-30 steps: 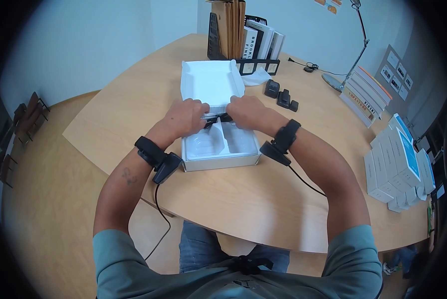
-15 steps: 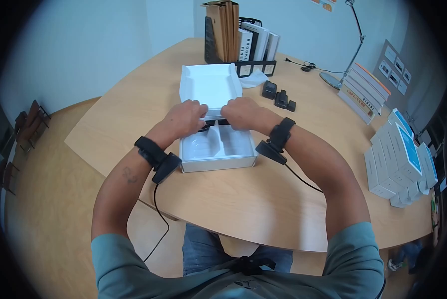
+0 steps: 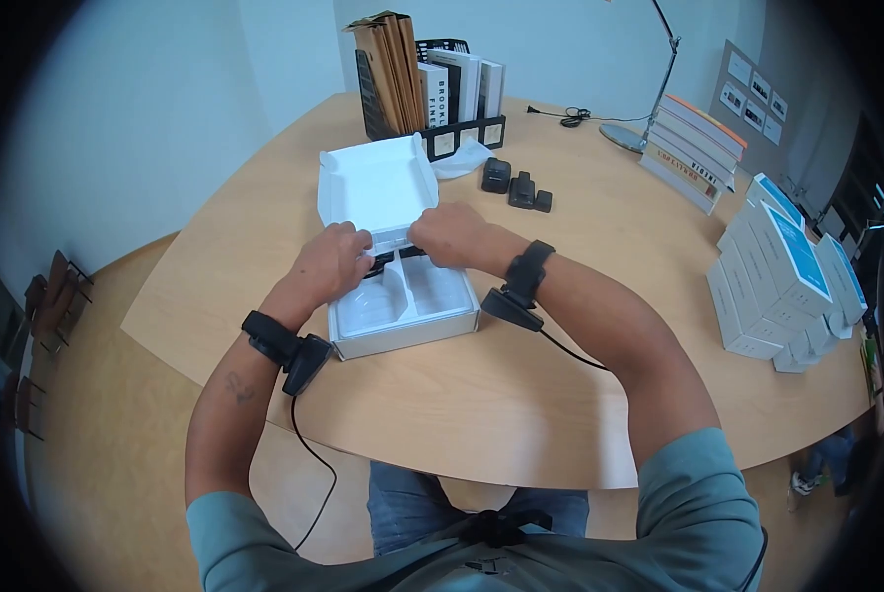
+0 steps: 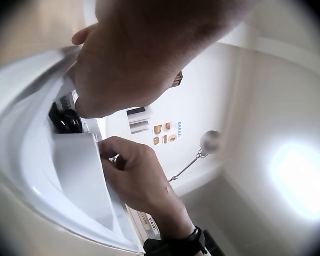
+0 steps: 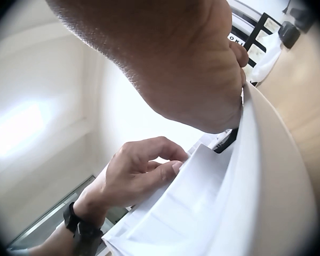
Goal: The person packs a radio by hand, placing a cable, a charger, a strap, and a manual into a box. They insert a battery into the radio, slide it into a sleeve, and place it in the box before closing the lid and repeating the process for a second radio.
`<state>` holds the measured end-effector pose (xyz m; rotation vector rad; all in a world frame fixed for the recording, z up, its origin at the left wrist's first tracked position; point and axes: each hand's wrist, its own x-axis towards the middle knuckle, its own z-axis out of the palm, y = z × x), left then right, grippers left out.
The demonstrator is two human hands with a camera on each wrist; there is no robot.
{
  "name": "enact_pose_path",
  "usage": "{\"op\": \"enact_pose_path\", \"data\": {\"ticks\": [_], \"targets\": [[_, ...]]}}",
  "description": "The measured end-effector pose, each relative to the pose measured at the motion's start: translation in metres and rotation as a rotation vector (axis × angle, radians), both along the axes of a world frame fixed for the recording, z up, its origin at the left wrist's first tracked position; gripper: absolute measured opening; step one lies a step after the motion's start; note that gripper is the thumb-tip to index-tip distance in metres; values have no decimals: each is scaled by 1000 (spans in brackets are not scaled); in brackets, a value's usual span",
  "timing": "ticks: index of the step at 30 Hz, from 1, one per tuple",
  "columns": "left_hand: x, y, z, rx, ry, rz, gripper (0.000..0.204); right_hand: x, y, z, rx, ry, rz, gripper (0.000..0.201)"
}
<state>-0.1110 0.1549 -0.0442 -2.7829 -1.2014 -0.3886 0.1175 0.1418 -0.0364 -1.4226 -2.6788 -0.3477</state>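
The white box (image 3: 407, 337) stands on the table with its lid (image 3: 378, 183) folded back. In its front part lies a pale tray with a divider (image 3: 400, 288); a black item (image 3: 381, 262) shows behind, partly covered by the hands. The left hand (image 3: 331, 261) has its fingers curled at the box's back left, thumb and finger pinching a white edge in the right wrist view. Close by at the back right, the right hand (image 3: 452, 235) also curls its fingers on the box, a pinch seen in the left wrist view. Their fingertips are partly hidden.
Behind the lid are a file holder (image 3: 442, 143) with folders and books, and a white sheet (image 3: 462, 160). Black devices (image 3: 523, 189) lie right of it. Farther right stand a lamp (image 3: 625, 136), stacked books (image 3: 694, 153) and several white boxes (image 3: 773, 286).
The head view has turned, so the table's contents sit farther left in it. Both hands remain at the back of the box, with little visible movement relative to it.
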Motion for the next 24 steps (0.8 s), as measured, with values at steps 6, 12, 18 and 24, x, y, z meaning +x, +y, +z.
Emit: {"op": "enact_pose_path", "data": {"ticks": [6, 12, 18, 24], "targets": [[-2, 5, -4, -48, 52, -38, 22, 0, -1, 11, 5, -7, -25, 11], [-9, -6, 10, 227, -469, -37, 22, 88, 40, 27, 187, 363, -422, 21], [-31, 28, -1, -164, -1411, 191, 24, 189, 53, -20, 31, 395, -613, 46], [-48, 38, -25, -324, -1561, 340, 24, 209, 45, -46, -99, 410, -697, 57]]}}
